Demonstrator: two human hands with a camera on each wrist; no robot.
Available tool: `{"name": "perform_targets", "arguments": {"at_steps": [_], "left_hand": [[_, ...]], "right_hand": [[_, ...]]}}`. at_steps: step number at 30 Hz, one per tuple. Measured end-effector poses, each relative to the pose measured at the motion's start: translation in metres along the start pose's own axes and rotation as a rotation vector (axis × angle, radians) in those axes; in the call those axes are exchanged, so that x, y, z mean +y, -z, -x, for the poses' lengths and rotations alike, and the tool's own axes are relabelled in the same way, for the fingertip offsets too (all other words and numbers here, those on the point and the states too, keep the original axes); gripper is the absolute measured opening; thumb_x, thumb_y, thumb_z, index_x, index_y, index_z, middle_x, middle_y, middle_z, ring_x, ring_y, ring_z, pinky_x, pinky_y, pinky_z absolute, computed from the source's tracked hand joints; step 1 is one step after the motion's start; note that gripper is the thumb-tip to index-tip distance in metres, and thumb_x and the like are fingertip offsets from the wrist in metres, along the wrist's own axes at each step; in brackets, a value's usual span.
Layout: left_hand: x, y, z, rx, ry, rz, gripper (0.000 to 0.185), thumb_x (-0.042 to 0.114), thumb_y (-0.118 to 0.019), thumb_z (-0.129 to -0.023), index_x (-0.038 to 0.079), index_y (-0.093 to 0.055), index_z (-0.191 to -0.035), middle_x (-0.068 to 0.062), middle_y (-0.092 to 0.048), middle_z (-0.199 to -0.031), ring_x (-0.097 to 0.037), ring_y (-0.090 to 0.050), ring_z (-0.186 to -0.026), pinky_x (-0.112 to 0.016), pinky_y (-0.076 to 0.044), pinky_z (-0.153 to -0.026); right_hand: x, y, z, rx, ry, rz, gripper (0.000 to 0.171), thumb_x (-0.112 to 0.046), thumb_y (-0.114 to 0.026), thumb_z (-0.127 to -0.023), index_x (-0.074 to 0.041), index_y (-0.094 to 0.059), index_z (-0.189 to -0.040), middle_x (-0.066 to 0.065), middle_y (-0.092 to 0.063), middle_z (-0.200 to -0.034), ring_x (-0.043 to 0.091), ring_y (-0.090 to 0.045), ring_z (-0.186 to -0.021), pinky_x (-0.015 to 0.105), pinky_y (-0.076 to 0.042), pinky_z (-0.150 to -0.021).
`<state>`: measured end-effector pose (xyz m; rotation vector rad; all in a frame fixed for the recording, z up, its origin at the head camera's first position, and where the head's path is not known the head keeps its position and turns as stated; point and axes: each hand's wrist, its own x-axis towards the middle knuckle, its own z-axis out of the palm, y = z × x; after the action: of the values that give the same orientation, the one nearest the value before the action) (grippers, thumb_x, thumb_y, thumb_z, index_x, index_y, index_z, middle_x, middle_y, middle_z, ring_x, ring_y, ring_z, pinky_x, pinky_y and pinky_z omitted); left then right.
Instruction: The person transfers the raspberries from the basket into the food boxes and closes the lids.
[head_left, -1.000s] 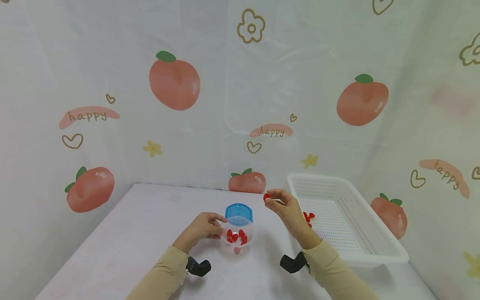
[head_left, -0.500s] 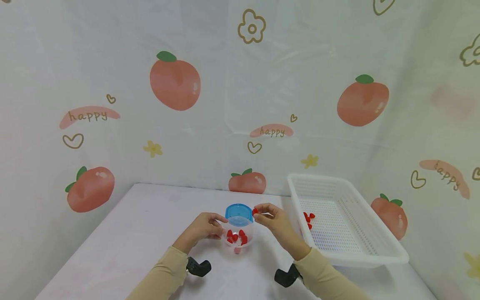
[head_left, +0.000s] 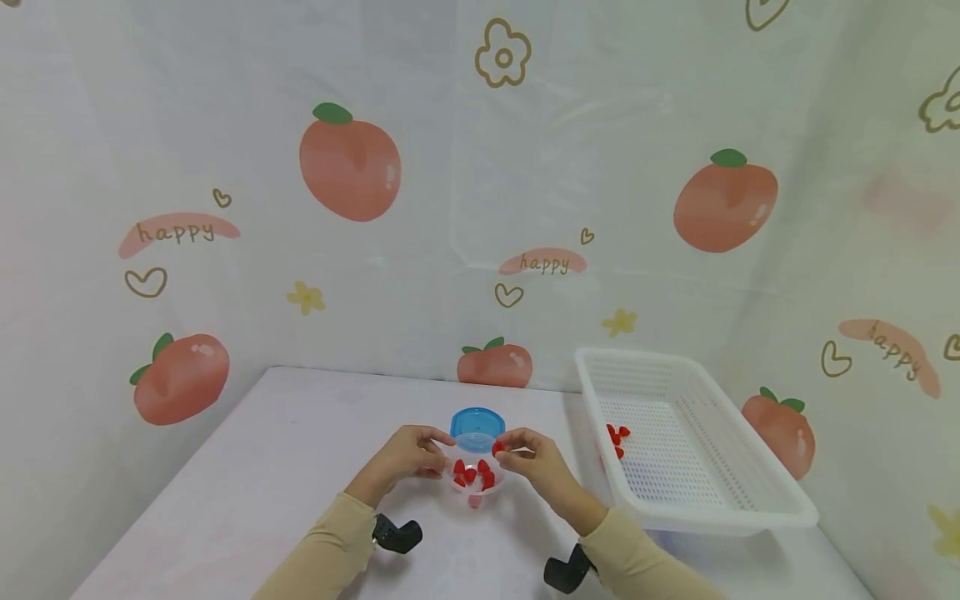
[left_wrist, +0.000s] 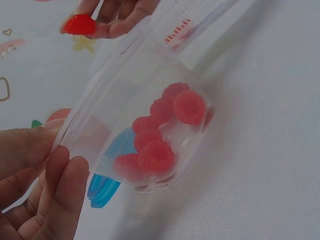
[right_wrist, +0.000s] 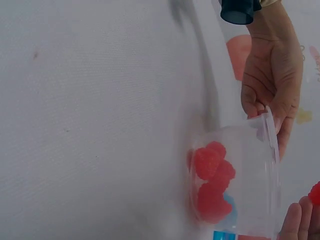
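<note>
A clear plastic cup (head_left: 472, 482) stands on the white table, with several red raspberries (left_wrist: 159, 131) in its bottom. My left hand (head_left: 429, 456) grips the cup's rim on the left side; its fingers (left_wrist: 47, 172) curl around the edge. Over the cup's right rim my right hand (head_left: 508, 447) pinches one raspberry (head_left: 497, 448) between thumb and fingertips. That berry (left_wrist: 79, 24) shows above the rim in the left wrist view. The right wrist view has the cup (right_wrist: 235, 185), its berries (right_wrist: 212, 180) and the left hand (right_wrist: 272, 85).
A blue lid (head_left: 477, 422) lies just behind the cup. A white perforated basket (head_left: 705, 492) sits at the right with a few raspberries (head_left: 617, 437) in its near-left corner. Patterned cloth walls close in the table's back and sides.
My right hand has carried the raspberry left and down, from beside the basket to just over the cup's rim. The left hand and cup have stayed put.
</note>
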<state>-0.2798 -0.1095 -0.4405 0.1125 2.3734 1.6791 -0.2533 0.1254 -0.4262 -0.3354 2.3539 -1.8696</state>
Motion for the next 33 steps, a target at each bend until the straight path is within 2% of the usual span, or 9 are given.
{"name": "perform_targets", "arguments": {"at_steps": [5, 14, 23, 30, 33], "left_hand": [[0.0014, 0.0003, 0.0009, -0.001, 0.007, 0.002, 0.031, 0.003, -0.071, -0.084, 0.002, -0.067, -0.114, -0.009, -0.063, -0.082, -0.018, -0.064, -0.068, -0.032, -0.06, -0.069], [-0.0003, 0.0003, -0.0008, -0.004, 0.004, 0.008, 0.032, 0.004, -0.072, -0.082, 0.002, -0.067, -0.113, -0.009, -0.063, -0.082, -0.018, -0.064, -0.068, -0.032, -0.06, -0.069], [-0.0019, -0.0005, -0.0014, 0.003, 0.0, 0.004, 0.029, 0.005, -0.072, -0.083, 0.004, -0.067, -0.112, -0.009, -0.063, -0.082, -0.018, -0.065, -0.068, -0.032, -0.06, -0.069], [-0.0029, -0.0004, -0.0023, -0.004, -0.002, 0.003, 0.031, 0.005, -0.072, -0.083, 0.003, -0.067, -0.113, -0.008, -0.064, -0.083, -0.017, -0.065, -0.068, -0.032, -0.06, -0.069], [-0.0028, -0.0004, -0.0023, -0.002, -0.004, 0.005, 0.03, 0.005, -0.072, -0.083, 0.003, -0.067, -0.113, -0.009, -0.064, -0.082, -0.017, -0.065, -0.067, -0.032, -0.06, -0.069]], "right_hand": [[0.0022, -0.0023, 0.0005, -0.005, 0.01, 0.011, 0.034, -0.014, -0.067, -0.09, 0.004, -0.059, -0.118, 0.015, -0.062, -0.108, 0.03, -0.065, -0.099, 0.036, -0.057, -0.088], [0.0051, -0.0019, -0.003, -0.036, -0.008, 0.056, 0.03, -0.015, -0.068, -0.09, 0.001, -0.061, -0.115, 0.013, -0.063, -0.106, 0.033, -0.064, -0.099, 0.036, -0.057, -0.088], [0.0044, -0.0014, -0.0016, -0.069, 0.011, 0.055, 0.03, -0.012, -0.066, -0.091, 0.004, -0.06, -0.116, 0.016, -0.063, -0.109, 0.034, -0.064, -0.1, 0.044, -0.055, -0.091], [0.0056, -0.0005, -0.0028, -0.072, 0.003, 0.064, 0.03, -0.015, -0.068, -0.09, 0.001, -0.061, -0.114, 0.013, -0.063, -0.107, 0.025, -0.065, -0.096, 0.04, -0.056, -0.09], [0.0059, -0.0001, -0.0029, -0.072, 0.0, 0.062, 0.031, -0.016, -0.069, -0.089, 0.001, -0.061, -0.114, 0.013, -0.063, -0.107, 0.028, -0.065, -0.097, 0.039, -0.056, -0.09]]}}
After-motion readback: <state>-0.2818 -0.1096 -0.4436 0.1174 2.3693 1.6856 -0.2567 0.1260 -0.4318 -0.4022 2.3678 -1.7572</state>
